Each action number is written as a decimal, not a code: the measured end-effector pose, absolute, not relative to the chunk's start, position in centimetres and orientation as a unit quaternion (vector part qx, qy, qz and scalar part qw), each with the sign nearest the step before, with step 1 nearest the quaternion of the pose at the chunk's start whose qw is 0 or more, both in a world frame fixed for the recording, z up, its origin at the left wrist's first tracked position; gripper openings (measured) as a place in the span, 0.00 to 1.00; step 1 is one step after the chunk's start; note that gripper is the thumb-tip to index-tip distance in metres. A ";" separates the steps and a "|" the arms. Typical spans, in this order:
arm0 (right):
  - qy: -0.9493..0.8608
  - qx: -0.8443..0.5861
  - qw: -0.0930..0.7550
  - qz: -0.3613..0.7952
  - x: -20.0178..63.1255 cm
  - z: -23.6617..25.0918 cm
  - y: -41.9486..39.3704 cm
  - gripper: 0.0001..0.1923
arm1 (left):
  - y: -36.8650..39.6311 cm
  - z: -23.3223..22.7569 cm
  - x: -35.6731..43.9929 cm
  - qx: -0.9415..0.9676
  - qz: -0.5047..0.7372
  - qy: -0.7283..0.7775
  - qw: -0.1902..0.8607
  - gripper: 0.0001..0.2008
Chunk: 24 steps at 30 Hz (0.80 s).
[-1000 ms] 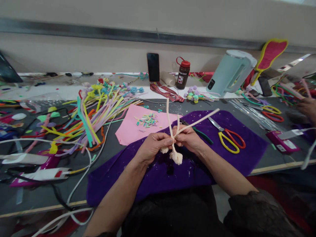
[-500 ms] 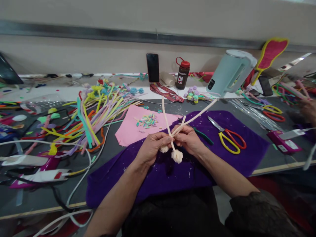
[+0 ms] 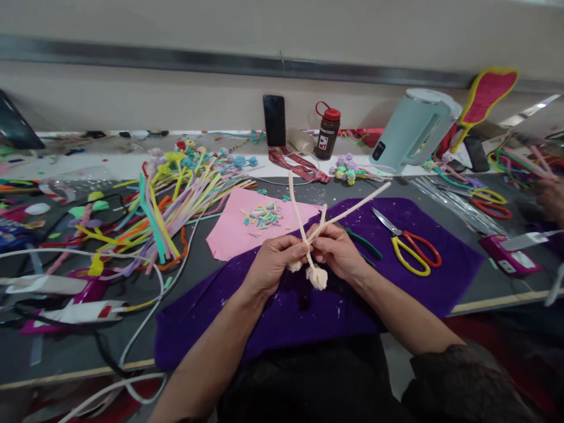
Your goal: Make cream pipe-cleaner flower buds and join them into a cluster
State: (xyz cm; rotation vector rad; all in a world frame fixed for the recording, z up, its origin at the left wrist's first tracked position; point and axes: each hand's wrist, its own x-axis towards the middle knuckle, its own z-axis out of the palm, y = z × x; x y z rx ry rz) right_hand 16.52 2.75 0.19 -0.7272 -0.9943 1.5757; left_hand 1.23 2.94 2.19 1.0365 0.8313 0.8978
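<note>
Cream pipe cleaners [image 3: 352, 207] cross between my two hands, their long ends pointing up and away from me. Fluffy cream flower heads [image 3: 316, 277] hang at the lower ends, one partly covered by my fingers. My left hand [image 3: 278, 262] pinches the stems at the crossing. Close beside it, my right hand [image 3: 338, 249] is closed on the same pipe cleaners, with a short stub sticking up above the fingers. Below both hands lies a purple cloth [image 3: 211, 329]. Scissors [image 3: 409, 249] with red and yellow handles and a green-handled tool [image 3: 365, 244] rest right of my hands.
Pink sheet [image 3: 224, 235] holds small cut pieces [image 3: 264, 216]. Colourful pipe cleaners [image 3: 176, 217] heap at left, near glue guns [image 3: 83, 310] and looping white cables. Along the back stand a phone [image 3: 274, 120], a bottle [image 3: 328, 134] and a kettle [image 3: 412, 129]. Another person's hand [image 3: 550, 197] is far right.
My hands stay together on the pipe cleaners. The short stub has tilted slightly left, and the long right end has dipped a little. The whole view has shifted slightly.
</note>
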 end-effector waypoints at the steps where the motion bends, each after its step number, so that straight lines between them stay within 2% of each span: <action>1: -0.406 -0.293 0.531 0.684 16.5 0.2 2.8 0.04 | 2.9 2.3 1.2 0.474 0.403 0.374 0.688 0.09; 5: -0.400 -0.265 0.503 0.719 16.6 0.2 2.8 0.06 | 2.8 2.6 1.0 0.499 0.368 0.380 0.687 0.08; 12: -0.445 -0.309 0.509 0.670 16.6 0.2 2.7 0.10 | 3.1 2.7 0.6 0.471 0.301 0.373 0.740 0.07; 21: -0.492 -0.315 0.538 0.607 16.6 -0.2 3.0 0.10 | 3.2 2.7 0.8 0.444 0.287 0.388 0.755 0.07; 24: -0.534 -0.305 0.550 0.565 16.8 0.2 3.0 0.06 | 3.1 2.9 0.7 0.440 0.276 0.376 0.767 0.07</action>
